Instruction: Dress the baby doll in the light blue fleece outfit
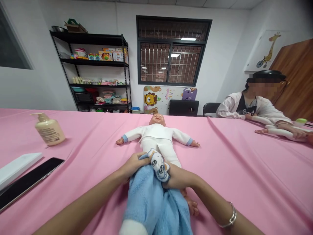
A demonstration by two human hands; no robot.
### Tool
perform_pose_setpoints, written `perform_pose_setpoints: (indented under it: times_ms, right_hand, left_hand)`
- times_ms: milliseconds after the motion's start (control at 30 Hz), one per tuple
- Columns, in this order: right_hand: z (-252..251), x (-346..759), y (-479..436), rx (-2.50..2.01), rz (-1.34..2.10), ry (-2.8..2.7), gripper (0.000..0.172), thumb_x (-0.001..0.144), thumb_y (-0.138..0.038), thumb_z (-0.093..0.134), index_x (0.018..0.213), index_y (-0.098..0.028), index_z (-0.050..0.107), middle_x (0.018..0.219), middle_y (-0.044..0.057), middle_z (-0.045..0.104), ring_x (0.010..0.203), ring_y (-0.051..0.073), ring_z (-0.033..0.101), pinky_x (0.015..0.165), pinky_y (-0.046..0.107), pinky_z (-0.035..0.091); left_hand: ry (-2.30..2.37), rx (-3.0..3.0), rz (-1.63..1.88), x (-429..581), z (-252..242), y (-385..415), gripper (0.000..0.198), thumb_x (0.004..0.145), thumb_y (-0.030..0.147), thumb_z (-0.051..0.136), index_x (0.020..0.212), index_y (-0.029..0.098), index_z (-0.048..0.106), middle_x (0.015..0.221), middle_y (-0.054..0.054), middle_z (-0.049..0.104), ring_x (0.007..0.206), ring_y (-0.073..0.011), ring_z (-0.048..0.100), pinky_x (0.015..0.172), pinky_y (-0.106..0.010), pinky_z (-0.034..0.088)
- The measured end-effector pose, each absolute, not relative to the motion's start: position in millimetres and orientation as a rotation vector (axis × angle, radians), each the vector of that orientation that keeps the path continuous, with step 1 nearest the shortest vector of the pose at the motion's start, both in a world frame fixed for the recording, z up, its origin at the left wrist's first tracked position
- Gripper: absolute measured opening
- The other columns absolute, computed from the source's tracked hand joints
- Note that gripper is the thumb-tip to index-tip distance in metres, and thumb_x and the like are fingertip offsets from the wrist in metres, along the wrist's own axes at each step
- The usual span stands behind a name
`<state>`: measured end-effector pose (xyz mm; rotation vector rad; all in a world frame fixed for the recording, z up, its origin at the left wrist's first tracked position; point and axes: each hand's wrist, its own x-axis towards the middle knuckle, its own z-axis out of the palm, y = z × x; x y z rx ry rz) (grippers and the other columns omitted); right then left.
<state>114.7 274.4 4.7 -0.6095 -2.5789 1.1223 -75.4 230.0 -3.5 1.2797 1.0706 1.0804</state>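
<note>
A baby doll (156, 133) in white clothes lies on its back on the pink tablecloth (93, 130), head away from me and arms spread. Over its lower body lies a fluffy blue towel (144, 202). My left hand (133, 164) grips the towel's upper edge. My right hand (178, 178) presses on the towel beside a small white patterned sock (158, 166), its fingers reaching under the sock. One bare doll foot (192, 205) shows to the right of the towel. The doll's other foot is hidden.
A cream pump bottle (49, 129), a white flat box (17, 169) and a black tablet (29, 182) lie on the left. At the right, a seated co-worker (254, 104) handles another doll (278, 129). A shelf of baby goods (90, 68) stands behind.
</note>
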Motion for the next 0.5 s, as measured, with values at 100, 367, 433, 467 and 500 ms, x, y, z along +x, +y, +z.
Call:
perform_pose_setpoints:
  times_ms: [100,367,433,467,500]
  right_hand:
    - [8,120,277,-0.621,1.488,-2.212,0.058,0.055,-0.009,0.056,0.112,-0.014,0.051,0.113,0.005,0.053,0.105,0.019,0.048,0.098,0.034,0.037]
    - [12,114,271,-0.616,1.974,-1.239,0.048,0.046,-0.011,0.062,0.093,-0.015,0.052,0.096,0.006,0.061,0.086,0.021,0.057,0.078,0.033,0.046]
    - [11,112,270,-0.618,1.969,-1.244,0.05,0.047,-0.01,0.062,0.096,-0.015,0.052,0.095,0.005,0.062,0.086,0.021,0.057,0.08,0.034,0.046]
    - [11,112,269,-0.626,1.963,-1.279,0.053,0.047,-0.009,0.062,0.098,-0.015,0.052,0.094,0.004,0.062,0.086,0.021,0.057,0.081,0.034,0.045]
    - [11,112,268,-0.638,1.955,-1.33,0.055,0.047,-0.008,0.062,0.101,-0.015,0.053,0.093,0.004,0.062,0.087,0.021,0.057,0.083,0.034,0.045]
  left_hand:
    - [0.962,1.102,1.048,-78,8,224,0.044,0.075,0.039,0.065,0.107,0.01,0.058,0.103,-0.011,0.063,0.095,-0.0243,0.059,0.089,-0.035,0.043]
    - [0.757,1.21,0.936,-95,23,212,0.067,0.056,0.041,0.078,0.113,0.013,0.056,0.102,-0.01,0.062,0.098,-0.0284,0.057,0.08,-0.032,0.047]
    - [0.893,1.295,0.831,-98,24,215,0.058,0.058,0.04,0.078,0.105,0.012,0.06,0.099,-0.011,0.063,0.093,-0.0276,0.058,0.078,-0.032,0.048]
    - [0.977,1.315,0.884,-98,24,218,0.052,0.06,0.04,0.076,0.101,0.012,0.061,0.097,-0.01,0.063,0.092,-0.027,0.059,0.078,-0.032,0.047]
    - [1.052,1.324,1.009,-97,23,222,0.049,0.062,0.041,0.075,0.099,0.012,0.061,0.098,-0.01,0.064,0.092,-0.0267,0.059,0.078,-0.032,0.047]
